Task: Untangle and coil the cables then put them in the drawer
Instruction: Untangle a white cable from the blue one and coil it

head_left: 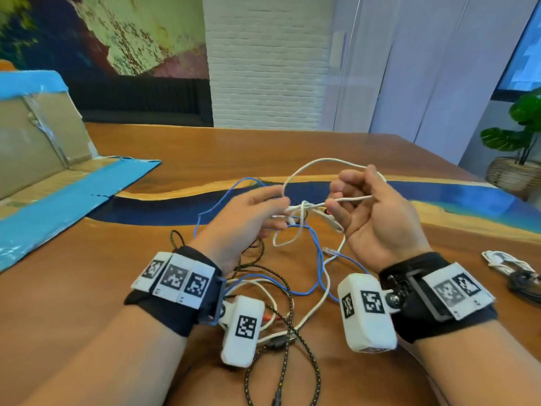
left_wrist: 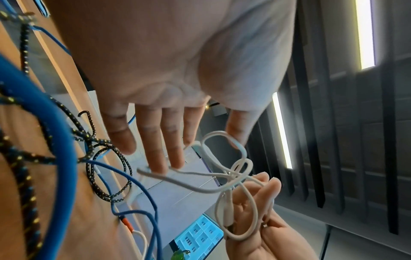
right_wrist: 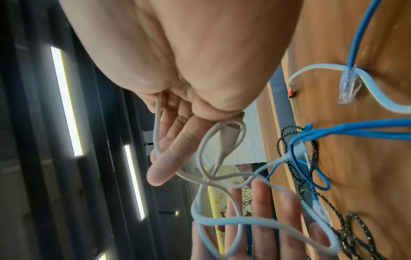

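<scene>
Both hands are raised above the wooden table (head_left: 123, 268) with a knotted white cable (head_left: 304, 207) stretched between them. My left hand (head_left: 282, 212) pinches the cable just left of the knot, fingers fairly straight, thumb on top. In the left wrist view the left hand (left_wrist: 213, 143) has a white loop (left_wrist: 224, 139) at its fingertips. My right hand (head_left: 336, 200) curls round the strand right of the knot, with a large white loop (head_left: 316, 164) arching over it. The right wrist view has the right hand (right_wrist: 177, 154) beside the knot (right_wrist: 209, 177). No drawer is visible.
A blue network cable (head_left: 319, 268) and a black braided cable (head_left: 288, 294) lie tangled on the table under my hands. A cardboard box with blue tape (head_left: 44, 159) lies at the left. A coiled white cable (head_left: 503, 262) sits at the right edge. A potted plant (head_left: 521, 148) stands beyond.
</scene>
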Motion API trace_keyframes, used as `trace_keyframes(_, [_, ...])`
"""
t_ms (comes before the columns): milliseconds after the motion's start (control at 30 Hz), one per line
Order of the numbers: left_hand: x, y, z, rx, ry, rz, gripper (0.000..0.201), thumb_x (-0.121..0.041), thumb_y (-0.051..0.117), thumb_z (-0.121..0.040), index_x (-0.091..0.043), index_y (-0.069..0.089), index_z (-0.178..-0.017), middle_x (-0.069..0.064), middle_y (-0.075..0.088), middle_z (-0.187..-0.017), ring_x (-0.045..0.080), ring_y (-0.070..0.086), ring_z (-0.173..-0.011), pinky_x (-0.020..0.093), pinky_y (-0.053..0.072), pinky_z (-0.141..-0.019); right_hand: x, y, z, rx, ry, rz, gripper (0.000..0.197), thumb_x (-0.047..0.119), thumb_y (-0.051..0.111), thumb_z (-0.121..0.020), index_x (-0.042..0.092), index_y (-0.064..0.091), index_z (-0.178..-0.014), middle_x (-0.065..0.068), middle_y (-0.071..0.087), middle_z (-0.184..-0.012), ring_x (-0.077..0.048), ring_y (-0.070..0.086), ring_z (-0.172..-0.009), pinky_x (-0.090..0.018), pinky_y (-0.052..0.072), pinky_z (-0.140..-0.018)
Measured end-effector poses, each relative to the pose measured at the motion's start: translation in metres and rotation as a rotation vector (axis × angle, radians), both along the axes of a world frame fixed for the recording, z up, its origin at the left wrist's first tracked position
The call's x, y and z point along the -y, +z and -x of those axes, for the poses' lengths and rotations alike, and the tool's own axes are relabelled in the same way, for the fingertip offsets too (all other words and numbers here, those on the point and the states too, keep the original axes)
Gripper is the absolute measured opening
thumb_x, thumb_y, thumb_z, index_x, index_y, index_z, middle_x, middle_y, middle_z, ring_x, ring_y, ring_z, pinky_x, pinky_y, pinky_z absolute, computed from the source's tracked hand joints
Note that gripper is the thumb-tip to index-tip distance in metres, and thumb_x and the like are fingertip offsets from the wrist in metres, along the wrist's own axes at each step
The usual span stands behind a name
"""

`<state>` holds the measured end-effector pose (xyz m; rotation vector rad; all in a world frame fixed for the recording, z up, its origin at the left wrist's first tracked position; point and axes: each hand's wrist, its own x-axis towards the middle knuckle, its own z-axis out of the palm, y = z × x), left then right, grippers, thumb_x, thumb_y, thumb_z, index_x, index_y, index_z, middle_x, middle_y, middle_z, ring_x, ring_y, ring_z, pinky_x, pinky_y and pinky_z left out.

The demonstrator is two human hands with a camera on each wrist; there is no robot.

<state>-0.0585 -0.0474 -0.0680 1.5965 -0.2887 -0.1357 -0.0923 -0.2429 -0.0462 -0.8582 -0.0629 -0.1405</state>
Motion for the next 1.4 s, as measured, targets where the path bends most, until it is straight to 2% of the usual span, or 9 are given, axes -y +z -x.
trace_keyframes(100, [0.001,0.002,0.004,0.029,-0.103,-0.068,0.051,-0.051,0.067,-0.079,-0.031,0.068,-0.126,-0.004,0.079,-0.106,0.018,0.074,-0.09,0.041,0.043,-0.091,0.002,0.001,0.0,0.021,-0.024,-0.073,0.044,0.037,0.039,-0.108,0.006,0.064,-0.091,-0.008,0.068,-0.072,-0.016,0.064,-0.064,-0.024,0.058,-0.055])
trace_keyframes(267, [-0.002,0.001,0.005,0.082,-0.186,-0.083,0.043,-0.056,0.072,-0.077,-0.035,0.076,-0.115,-0.008,0.077,-0.109,0.015,0.071,-0.087,0.038,0.043,-0.089,-0.002,-0.006,-0.003,0.009,0.007,-0.102,0.044,0.039,0.039,-0.108,0.005,0.064,-0.093,-0.009,0.069,-0.076,-0.017,0.064,-0.067,-0.025,0.059,-0.059])
trace_keyframes(433, [0.0,-0.002,0.002,0.17,-0.159,-0.115,0.011,-0.028,0.077,-0.091,-0.018,0.082,-0.089,0.008,0.062,-0.08,0.019,0.053,-0.076,0.035,0.041,-0.072,-0.005,-0.014,-0.007,0.001,0.035,-0.028,0.039,0.039,0.049,-0.103,0.004,0.066,-0.101,-0.013,0.072,-0.089,-0.023,0.069,-0.081,-0.03,0.061,-0.071])
trace_keyframes(600, [-0.003,-0.001,-0.003,0.138,0.025,-0.014,0.024,-0.026,0.068,-0.098,-0.014,0.082,-0.082,0.003,0.046,-0.06,0.015,0.041,-0.058,0.027,0.034,-0.055,-0.005,-0.021,-0.008,0.007,0.104,0.183,0.043,0.025,0.066,-0.085,-0.001,0.066,-0.119,-0.016,0.072,-0.101,-0.025,0.07,-0.092,-0.036,0.062,-0.085])
trace_keyframes(767, [-0.003,-0.002,-0.005,0.141,0.043,0.013,0.019,-0.021,0.068,-0.098,-0.019,0.082,-0.086,0.004,0.052,-0.066,0.015,0.046,-0.059,0.027,0.038,-0.056,-0.012,-0.033,-0.009,0.024,0.072,0.374,0.015,0.001,0.067,-0.088,0.002,0.07,-0.102,-0.014,0.065,-0.081,-0.021,0.064,-0.068,-0.031,0.061,-0.067])
trace_keyframes(833, [-0.002,-0.002,-0.004,0.153,0.009,0.003,0.014,-0.014,0.066,-0.099,-0.018,0.079,-0.1,0.001,0.06,-0.068,0.015,0.053,-0.06,0.025,0.043,-0.056,-0.014,-0.035,-0.012,0.016,0.005,0.402,0.01,-0.006,0.063,-0.091,0.0,0.07,-0.095,-0.013,0.066,-0.076,-0.022,0.065,-0.068,-0.032,0.062,-0.07])
trace_keyframes(933, [-0.003,-0.003,-0.004,0.125,-0.01,0.006,0.024,-0.006,0.064,-0.099,-0.018,0.075,-0.116,-0.004,0.069,-0.071,0.014,0.062,-0.063,0.023,0.049,-0.058,-0.012,-0.036,-0.015,-0.001,-0.088,0.409,0.013,-0.004,0.063,-0.093,0.003,0.074,-0.091,-0.017,0.07,-0.088,-0.027,0.066,-0.078,-0.034,0.062,-0.074])
trace_keyframes(1100, [-0.002,-0.001,-0.001,0.064,-0.008,0.009,0.026,-0.023,0.059,-0.104,-0.007,0.078,-0.097,0.004,0.069,-0.074,0.019,0.062,-0.068,0.029,0.05,-0.063,-0.007,-0.033,-0.015,-0.069,-0.139,0.346,0.01,0.007,0.062,-0.097,0.007,0.071,-0.102,-0.016,0.072,-0.092,-0.022,0.069,-0.073,-0.036,0.061,-0.07])
trace_keyframes(1400, [0.001,0.002,0.002,-0.075,-0.034,0.153,0.037,-0.037,0.053,-0.105,-0.008,0.071,-0.091,0.009,0.071,-0.082,0.021,0.064,-0.066,0.028,0.048,-0.057,-0.01,-0.033,-0.013,-0.063,-0.106,0.318,0.005,0.006,0.066,-0.093,0.008,0.068,-0.089,-0.013,0.069,-0.08,-0.019,0.067,-0.063,-0.033,0.061,-0.067])
